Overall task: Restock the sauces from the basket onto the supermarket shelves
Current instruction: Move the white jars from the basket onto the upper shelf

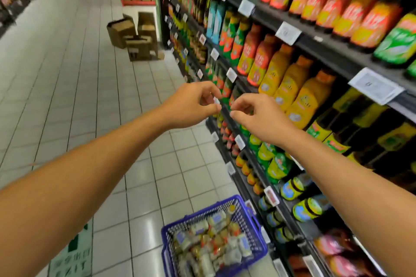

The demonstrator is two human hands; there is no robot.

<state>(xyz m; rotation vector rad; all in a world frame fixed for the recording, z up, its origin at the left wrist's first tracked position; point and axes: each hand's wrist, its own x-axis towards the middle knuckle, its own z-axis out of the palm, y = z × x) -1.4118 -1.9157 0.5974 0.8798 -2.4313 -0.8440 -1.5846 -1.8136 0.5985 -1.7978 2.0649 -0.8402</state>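
A blue plastic basket (pixel 252 220) stands on the floor at the foot of the shelves, filled with several small sauce jars and packets (pixel 209 245). Both my arms are stretched out in front of me at mid height, well above the basket. My left hand (pixel 191 105) and my right hand (pixel 258 114) nearly meet, fingers loosely curled, thumb and forefinger close together. Neither hand holds anything that I can make out. The shelves (pixel 333 54) run along the right, packed with sauce bottles (pixel 299 94) in red, orange, yellow and green.
The aisle of white floor tiles (pixel 90 96) opens to the left. Several cardboard boxes (pixel 135 36) are stacked on the floor at the far end of the shelving. White price tags (pixel 288 32) line the shelf edges. Small jars (pixel 306 209) fill the low shelves beside the basket.
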